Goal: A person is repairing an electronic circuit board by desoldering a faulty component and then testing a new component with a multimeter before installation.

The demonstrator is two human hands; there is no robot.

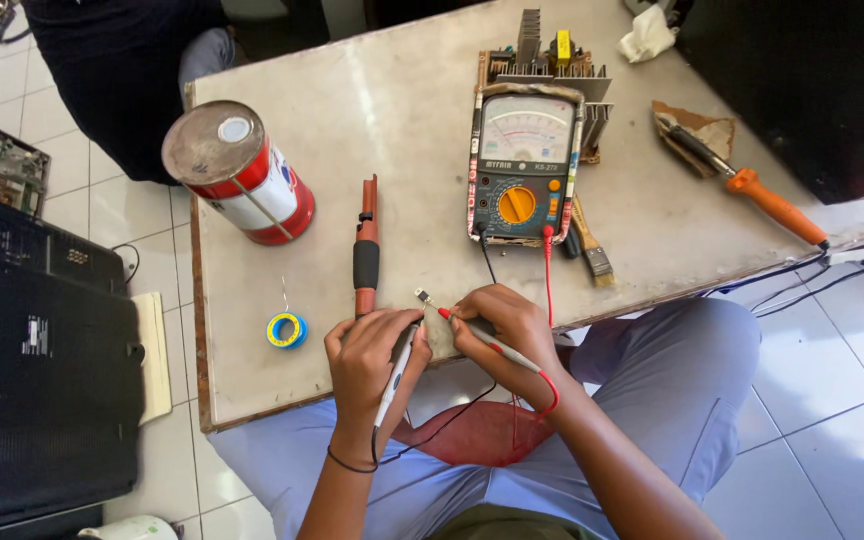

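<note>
A small dark electronic component with thin metal legs [423,297] is seen lying on the worn pale tabletop [402,120] near its front edge, between the two hands. A red-tipped test probe [487,342] is pinched in the closed fingers of the right hand [505,326], its point brought against the component. A black-and-white test probe [393,378] is gripped in the curled left hand [367,362]; its tip is hidden behind the fingers, so contact cannot be confirmed. Red and black leads are run back to a grey analogue multimeter with a yellow dial [522,165], propped on a finned circuit board [550,62]. A red desoldering pump [365,248] is laid just left of the hands, a blue-and-yellow solder reel [286,330] further left, and a red-and-white tin can [240,175] beyond. An orange-handled soldering iron [752,190] is rested far right.
</note>
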